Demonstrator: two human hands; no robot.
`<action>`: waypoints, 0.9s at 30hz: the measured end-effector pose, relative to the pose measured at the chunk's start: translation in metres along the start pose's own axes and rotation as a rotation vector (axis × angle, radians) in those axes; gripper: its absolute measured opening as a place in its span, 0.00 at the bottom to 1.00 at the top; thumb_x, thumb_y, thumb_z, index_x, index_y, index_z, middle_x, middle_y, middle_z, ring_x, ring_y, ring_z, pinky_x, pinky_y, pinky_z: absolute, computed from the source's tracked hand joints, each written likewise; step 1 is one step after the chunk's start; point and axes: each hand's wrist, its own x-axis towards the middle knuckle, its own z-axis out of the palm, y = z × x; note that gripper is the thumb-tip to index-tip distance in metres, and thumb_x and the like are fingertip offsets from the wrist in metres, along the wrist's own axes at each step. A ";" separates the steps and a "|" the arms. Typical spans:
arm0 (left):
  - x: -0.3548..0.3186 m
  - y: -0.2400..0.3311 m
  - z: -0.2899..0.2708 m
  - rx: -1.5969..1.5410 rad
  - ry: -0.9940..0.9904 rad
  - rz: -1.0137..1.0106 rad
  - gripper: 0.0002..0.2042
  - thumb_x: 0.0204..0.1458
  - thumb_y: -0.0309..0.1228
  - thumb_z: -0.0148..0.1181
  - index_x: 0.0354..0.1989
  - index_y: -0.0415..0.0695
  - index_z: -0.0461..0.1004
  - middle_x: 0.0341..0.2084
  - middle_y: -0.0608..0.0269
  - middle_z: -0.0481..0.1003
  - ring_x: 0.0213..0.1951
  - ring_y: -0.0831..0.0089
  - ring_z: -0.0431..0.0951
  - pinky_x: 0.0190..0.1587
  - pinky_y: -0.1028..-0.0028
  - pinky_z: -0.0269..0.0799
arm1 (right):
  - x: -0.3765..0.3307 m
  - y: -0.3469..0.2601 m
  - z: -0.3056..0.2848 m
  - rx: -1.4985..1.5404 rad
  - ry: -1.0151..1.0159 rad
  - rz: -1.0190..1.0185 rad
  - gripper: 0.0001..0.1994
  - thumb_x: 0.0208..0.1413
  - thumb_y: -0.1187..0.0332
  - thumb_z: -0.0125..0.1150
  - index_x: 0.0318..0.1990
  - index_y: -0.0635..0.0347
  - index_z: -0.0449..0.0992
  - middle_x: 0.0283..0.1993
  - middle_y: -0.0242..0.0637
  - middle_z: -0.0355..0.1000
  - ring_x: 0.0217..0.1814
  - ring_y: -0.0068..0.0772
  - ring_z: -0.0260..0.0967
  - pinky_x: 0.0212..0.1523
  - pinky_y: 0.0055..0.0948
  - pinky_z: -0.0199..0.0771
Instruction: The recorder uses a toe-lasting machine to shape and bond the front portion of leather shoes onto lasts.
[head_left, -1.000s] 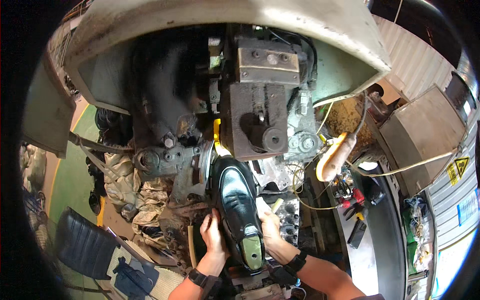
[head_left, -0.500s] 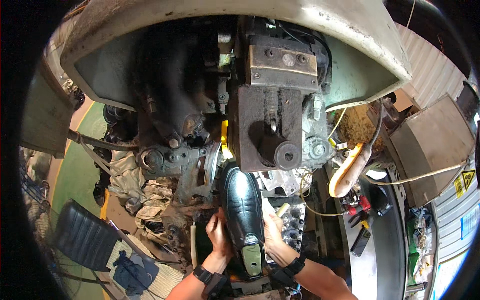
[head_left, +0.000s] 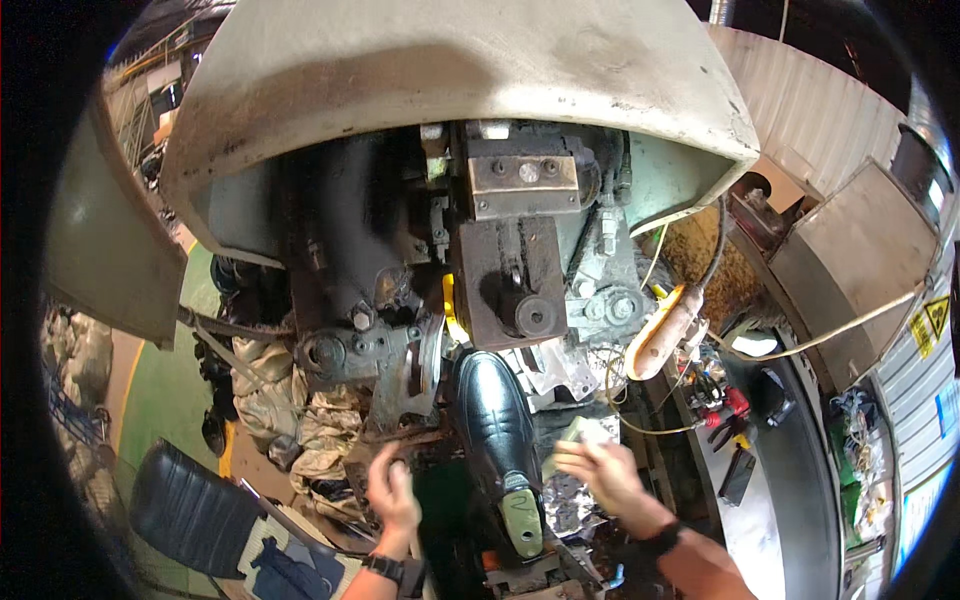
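Note:
A glossy black leather shoe [head_left: 492,405] sits on a green last [head_left: 521,522], toe away from me, on a metal support below the machine head. My left hand [head_left: 393,490] is left of the shoe and apart from it, somewhat blurred, fingers loosely bent with nothing visible in them. To the shoe's right, my right hand [head_left: 610,475] grips a small pale yellowish block [head_left: 582,430] between thumb and fingers, clear of the leather. What the block is made of cannot be made out. Both wrists wear dark bands.
Above the toe hangs the dark machine head [head_left: 512,285] under a big pale hood [head_left: 440,70]. A lamp-like cream handle [head_left: 657,335] dangles on a cable at right, near a bench [head_left: 745,530] with pliers and a phone-shaped device [head_left: 737,477]. A black chair [head_left: 190,505] stands at lower left.
Both hands have come off the sides of the shoe and moved outward, the right one with the pale block. The shoe stays on its support; the view has shifted.

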 end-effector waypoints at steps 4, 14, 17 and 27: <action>-0.022 -0.087 -0.090 0.245 -0.082 -0.023 0.21 0.63 0.27 0.49 0.63 0.34 0.61 0.68 0.42 0.58 0.69 0.52 0.58 0.69 0.59 0.53 | -0.050 -0.030 -0.102 -0.022 0.336 -0.082 0.18 0.66 0.65 0.56 0.57 0.67 0.65 0.52 0.58 0.73 0.49 0.54 0.77 0.52 0.47 0.81; -0.042 -0.132 -0.077 0.332 -0.473 0.011 0.16 0.56 0.29 0.55 0.50 0.36 0.69 0.68 0.40 0.54 0.70 0.41 0.51 0.71 0.48 0.42 | -0.122 -0.013 -0.176 0.110 0.686 -0.118 0.11 0.64 0.64 0.59 0.48 0.59 0.70 0.40 0.43 0.74 0.35 0.39 0.73 0.41 0.42 0.78; -0.022 -0.085 -0.102 0.528 -0.307 0.098 0.11 0.56 0.25 0.56 0.47 0.36 0.72 0.62 0.44 0.64 0.66 0.44 0.59 0.69 0.51 0.50 | -0.125 -0.019 -0.179 0.108 0.611 -0.114 0.11 0.64 0.64 0.59 0.47 0.60 0.70 0.39 0.43 0.75 0.35 0.39 0.73 0.41 0.42 0.77; -0.142 0.001 -0.003 0.682 -0.645 -0.463 0.42 0.38 0.45 0.76 0.61 0.39 0.62 0.49 0.33 0.68 0.53 0.36 0.72 0.52 0.49 0.73 | -0.087 -0.018 -0.122 0.157 0.331 -0.133 0.10 0.66 0.67 0.55 0.50 0.63 0.72 0.44 0.45 0.77 0.42 0.41 0.76 0.44 0.40 0.76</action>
